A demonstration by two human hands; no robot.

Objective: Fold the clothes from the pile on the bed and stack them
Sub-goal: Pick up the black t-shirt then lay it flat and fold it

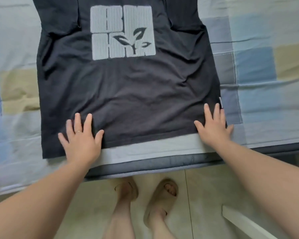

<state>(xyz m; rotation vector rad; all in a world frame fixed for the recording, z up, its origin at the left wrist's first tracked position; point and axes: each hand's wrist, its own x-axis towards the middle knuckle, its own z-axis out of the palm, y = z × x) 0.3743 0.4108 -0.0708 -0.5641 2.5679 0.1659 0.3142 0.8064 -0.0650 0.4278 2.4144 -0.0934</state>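
While splayed, left hand (81, 140), right hand (214, 125) press T-shirt (128, 87).

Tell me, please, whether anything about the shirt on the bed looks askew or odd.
Nothing stands out: the dark T-shirt lies flat with only mild creases, left hand and right hand resting flat on its hem.

Pair of beige slippers (156, 206) at 6 o'clock, standing on pale tiled floor (205, 195). White ledge (240, 219) at 5 o'clock, on the floor.
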